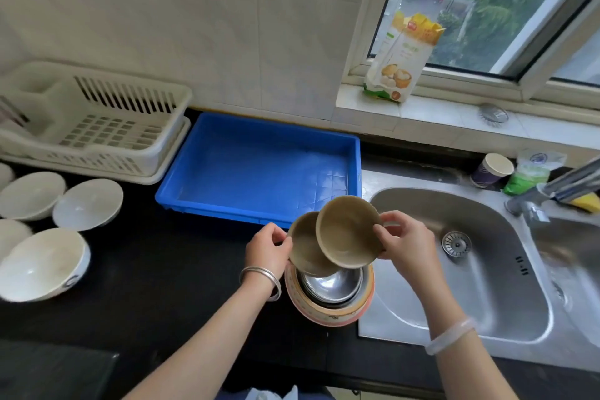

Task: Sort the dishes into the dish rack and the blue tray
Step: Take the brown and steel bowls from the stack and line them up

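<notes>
From the head view, two small tan bowls were being lifted apart above a stack of dishes (329,299) that stood on the dark counter (168,286) near its front edge, just beside the sink (487,286). The left hand (268,253) had its grip pinching the rim of the lower tan bowl (303,256); the right hand (401,237) had its grip pinching the rim of the upper tan bowl (349,232), tilted toward the camera and overlapping the lower one. Beneath them sat a steel bowl nested in an orange-rimmed one. The blue tray (259,166) lay empty toward the back edge, the white dish rack (97,127) at the back left corner, also empty. Several white bowls (87,203) waited along the left edge. The step in hand seemed to be separating the tan pair; next, each would need carrying clear of the stack and setting down in the tray or rack.
</notes>
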Demonstrator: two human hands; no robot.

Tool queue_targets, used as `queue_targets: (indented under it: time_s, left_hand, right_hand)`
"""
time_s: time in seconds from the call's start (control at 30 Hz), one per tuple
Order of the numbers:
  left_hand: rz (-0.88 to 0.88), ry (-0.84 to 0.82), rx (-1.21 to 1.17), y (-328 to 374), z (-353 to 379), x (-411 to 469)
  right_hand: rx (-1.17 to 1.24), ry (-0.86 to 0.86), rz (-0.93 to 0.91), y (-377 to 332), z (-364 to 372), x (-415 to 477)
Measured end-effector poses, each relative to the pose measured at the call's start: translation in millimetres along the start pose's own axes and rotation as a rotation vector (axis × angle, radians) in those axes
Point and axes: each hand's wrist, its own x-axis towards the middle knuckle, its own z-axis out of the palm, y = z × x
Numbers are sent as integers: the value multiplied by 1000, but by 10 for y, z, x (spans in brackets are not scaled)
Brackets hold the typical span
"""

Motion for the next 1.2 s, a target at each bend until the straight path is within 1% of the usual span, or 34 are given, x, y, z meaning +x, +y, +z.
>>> queue_targets:
  time_s: [0.1, 0.2, 0.33, 0.6, 0.77, 0.9, 1.07, 1.2]
  left_hand:
    - [-48, 48, -103, -49, -203, 28]
    - [-80, 116, -148, -146, -451, 50]
    - [-151, 229, -209, -368, -820, 60]
    - [-352, 490, -418, -951, -1525, -44]
    - [-469, 617, -524, -1282, -1857, -31]
    - [-534, 667, -557, -1501, -2042, 34]
    - [-586, 688, -573, -1684, -2173, 124]
    - [-611, 700, -597, -1779, -2226, 176]
  right_hand:
    - [30, -60, -36, -163, 141, 60]
    - [59, -124, -33, -280, 352, 127]
    - [33, -210, -41, -407, 747, 204]
    - [64, -440, -39, -739, 1867, 266]
    - [60, -577, 11, -973, 2650, 174]
    - [58, -613, 75, -1098, 3168, 109]
    - [68, -608, 163, -1149, 3601, 80]
    - [23, -612, 159, -1125, 3831, 72]
